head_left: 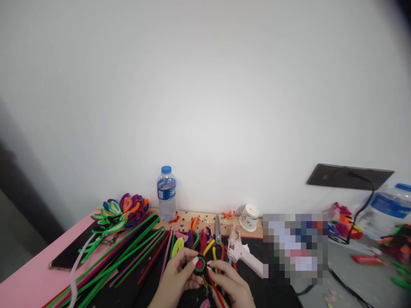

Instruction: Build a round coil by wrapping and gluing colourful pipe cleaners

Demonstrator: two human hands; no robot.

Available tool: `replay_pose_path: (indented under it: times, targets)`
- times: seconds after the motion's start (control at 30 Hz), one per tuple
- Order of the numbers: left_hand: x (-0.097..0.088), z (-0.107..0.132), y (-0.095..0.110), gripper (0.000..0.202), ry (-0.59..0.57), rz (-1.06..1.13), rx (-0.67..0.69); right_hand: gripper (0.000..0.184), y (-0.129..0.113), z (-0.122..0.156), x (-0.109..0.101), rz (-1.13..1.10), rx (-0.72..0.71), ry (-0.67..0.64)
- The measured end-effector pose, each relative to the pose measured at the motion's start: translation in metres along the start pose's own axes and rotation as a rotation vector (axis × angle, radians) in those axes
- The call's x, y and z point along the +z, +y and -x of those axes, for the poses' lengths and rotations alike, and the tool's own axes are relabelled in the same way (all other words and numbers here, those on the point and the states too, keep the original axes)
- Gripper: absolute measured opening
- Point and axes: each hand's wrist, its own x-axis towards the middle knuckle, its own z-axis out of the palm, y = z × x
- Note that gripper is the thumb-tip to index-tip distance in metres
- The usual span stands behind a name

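Between my two hands is a small round coil of pipe cleaner [200, 265], pink in the middle, then green, with a black outer ring. My left hand [180, 273] pinches it from the left, the thumb on its edge. My right hand [233, 284] is closed at the coil's right edge, thumb and forefinger together by the black strand. Dark and red stems run down below the coil, partly hidden by the right fingers. Just beyond the hands lie bundles of short coloured pipe cleaners [194, 237] and a yellow piece [209, 247].
A pink glue gun [245, 256], scissors [218, 231] and an upturned paper cup [249, 218] lie to the right. Left are long pipe cleaners [128, 252], pipe-cleaner flowers [123, 209], a phone [75, 248] and a water bottle [167, 194]. A black cable [348, 288] crosses the grey surface.
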Motion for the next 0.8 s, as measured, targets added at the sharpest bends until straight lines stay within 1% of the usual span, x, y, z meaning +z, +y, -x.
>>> replay_pose_path:
  times: [0.1, 0.2, 0.23, 0.33, 0.6, 0.8]
  targets:
    - [0.000, 0.001, 0.002, 0.042, -0.035, -0.005, -0.017, 0.026, -0.008, -0.006, -0.005, -0.015, -0.005, 0.004]
    - [0.001, 0.002, 0.005, 0.040, -0.058, -0.006, -0.012, 0.026, -0.019, -0.014, -0.011, -0.017, 0.003, -0.045]
    - [0.001, 0.003, 0.006, 0.041, -0.059, -0.002, -0.017, 0.028, -0.023, -0.016, -0.014, -0.011, -0.005, -0.062]
    - [0.002, 0.004, 0.009, 0.042, -0.044, -0.010, -0.016, 0.028, -0.029, -0.020, -0.017, -0.013, -0.006, -0.051]
    - [0.000, 0.003, 0.007, 0.036, -0.052, -0.050, 0.002, 0.033, -0.025, -0.013, -0.014, -0.127, 0.121, -0.073]
    - [-0.001, 0.004, 0.005, 0.032, -0.070, -0.046, 0.018, 0.032, -0.030, -0.016, -0.016, -0.137, 0.123, -0.087]
